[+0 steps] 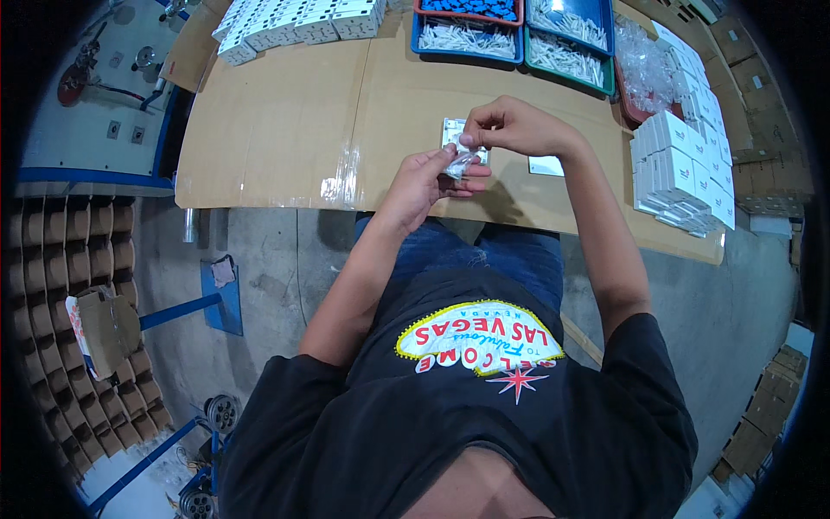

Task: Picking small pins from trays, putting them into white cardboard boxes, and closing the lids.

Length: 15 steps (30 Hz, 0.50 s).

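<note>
Over the front part of the cardboard-covered table, my left hand [424,183] holds a small clear plastic bag [459,164] with something whitish in it, between thumb and fingers. My right hand [517,128] comes in from the right, its thumb and forefinger pinched together at the bag's upper end. What exactly lies inside the bag is too small to tell. Just beyond the hands, partly hidden by them, lies a white box [450,130] with printed marks. A flat white piece [545,165] rests on the table under my right wrist.
Stacks of white boxes stand at the far left [303,22] and on the right [679,169]. Trays at the back hold blue pieces [475,7] and white slim parts [467,40]. Clear bags [644,65] fill a red tray [635,112]. A cardboard divider grid [78,259] stands left.
</note>
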Available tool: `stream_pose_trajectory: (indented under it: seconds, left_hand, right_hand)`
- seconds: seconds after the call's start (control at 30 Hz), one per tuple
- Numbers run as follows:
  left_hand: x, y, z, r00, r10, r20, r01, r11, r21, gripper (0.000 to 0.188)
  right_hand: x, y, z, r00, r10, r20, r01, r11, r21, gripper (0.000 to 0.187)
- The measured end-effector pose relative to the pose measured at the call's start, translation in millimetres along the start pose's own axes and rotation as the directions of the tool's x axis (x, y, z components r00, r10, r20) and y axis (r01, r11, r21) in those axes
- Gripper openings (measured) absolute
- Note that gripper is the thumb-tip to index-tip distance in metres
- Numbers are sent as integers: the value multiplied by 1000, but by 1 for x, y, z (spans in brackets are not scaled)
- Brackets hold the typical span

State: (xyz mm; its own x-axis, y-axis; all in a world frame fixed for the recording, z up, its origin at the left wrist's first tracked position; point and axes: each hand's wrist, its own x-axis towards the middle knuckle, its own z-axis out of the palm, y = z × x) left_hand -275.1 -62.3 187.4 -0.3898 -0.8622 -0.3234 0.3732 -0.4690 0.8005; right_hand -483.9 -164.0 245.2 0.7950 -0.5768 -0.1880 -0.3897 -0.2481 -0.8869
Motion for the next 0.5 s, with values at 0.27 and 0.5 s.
stream_pose_trajectory:
  seconds: [0.27, 0.5]
  left_hand:
    - [-5, 9, 6, 1000, -14, 28, 13, 998, 54, 44]
    - [2, -7, -4, 978, 206, 17, -199, 914, 353, 38]
  right_hand:
    - [-10, 5, -11, 993, 58, 105, -71, 989, 133, 17]
    - [-22, -9, 1, 989, 114, -95, -106, 991, 82, 14]
